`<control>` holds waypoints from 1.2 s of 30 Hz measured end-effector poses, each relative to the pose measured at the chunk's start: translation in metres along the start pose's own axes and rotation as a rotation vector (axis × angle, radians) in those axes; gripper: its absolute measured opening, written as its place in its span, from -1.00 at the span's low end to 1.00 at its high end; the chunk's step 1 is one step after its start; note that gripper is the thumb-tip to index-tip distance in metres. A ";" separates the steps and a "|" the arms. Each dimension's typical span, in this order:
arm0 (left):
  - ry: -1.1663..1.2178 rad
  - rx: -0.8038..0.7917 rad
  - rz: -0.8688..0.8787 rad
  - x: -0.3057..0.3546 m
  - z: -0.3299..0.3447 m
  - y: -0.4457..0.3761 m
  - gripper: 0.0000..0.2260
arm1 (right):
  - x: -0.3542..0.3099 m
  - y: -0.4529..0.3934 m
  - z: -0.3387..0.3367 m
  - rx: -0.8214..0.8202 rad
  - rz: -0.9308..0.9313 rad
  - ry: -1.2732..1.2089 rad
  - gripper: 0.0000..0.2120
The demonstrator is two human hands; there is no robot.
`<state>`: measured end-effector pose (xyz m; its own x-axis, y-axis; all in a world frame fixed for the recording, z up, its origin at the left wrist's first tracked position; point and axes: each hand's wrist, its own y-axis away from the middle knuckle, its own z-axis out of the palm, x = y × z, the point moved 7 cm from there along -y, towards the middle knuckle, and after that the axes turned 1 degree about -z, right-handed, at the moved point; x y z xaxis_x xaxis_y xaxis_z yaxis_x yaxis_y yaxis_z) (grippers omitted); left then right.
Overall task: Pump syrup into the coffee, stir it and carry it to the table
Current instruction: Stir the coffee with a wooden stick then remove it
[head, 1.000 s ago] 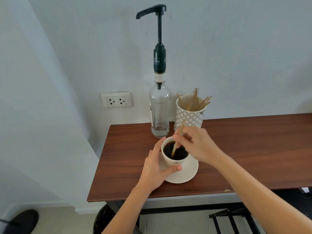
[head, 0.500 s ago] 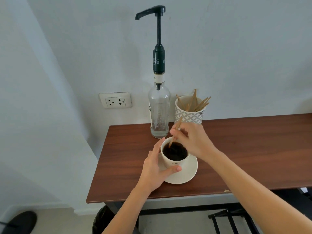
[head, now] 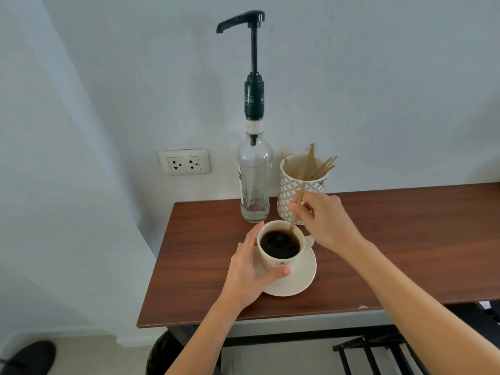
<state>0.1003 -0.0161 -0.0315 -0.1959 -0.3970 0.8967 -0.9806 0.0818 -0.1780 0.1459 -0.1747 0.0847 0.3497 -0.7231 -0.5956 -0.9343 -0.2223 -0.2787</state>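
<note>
So the cup [head: 280,246] is sitting on its saucer [head: 300,280] on the desk [head: 405,239], right in front of the bottle [head: 254,182]. Left hand [head: 250,269] is wrapping around the cup's side, thumb pressing the front wall. Right hand [head: 324,220] is pinching the stick [head: 296,209], its tip dipping into the coffee at the rim nearest that hand. Ceramic and nearly brimful, so it's probably going to feel weighty, rigid, breakable and sloshy; I'd be carrying it by the saucer edge with a finger steadying the cup. Compared with a second ago, the stick is leaning toward the far right of the cup instead of the middle, and the right hand is sitting higher.
</note>
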 end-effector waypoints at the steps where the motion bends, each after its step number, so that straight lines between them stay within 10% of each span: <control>1: -0.004 -0.001 0.000 0.000 0.000 0.000 -0.19 | 0.005 0.000 -0.003 -0.033 0.019 0.032 -0.87; 28: 0.012 -0.009 -0.033 0.000 -0.001 0.001 -0.21 | 0.004 0.009 0.014 -0.137 0.058 -0.095 -0.86; 36: -0.004 -0.013 -0.049 0.000 -0.001 0.001 -0.21 | 0.005 0.011 -0.012 0.094 0.004 -0.100 -0.85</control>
<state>0.0995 -0.0150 -0.0313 -0.1472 -0.4043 0.9027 -0.9890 0.0742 -0.1280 0.1361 -0.1889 0.0880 0.3558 -0.6540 -0.6676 -0.9267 -0.1543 -0.3427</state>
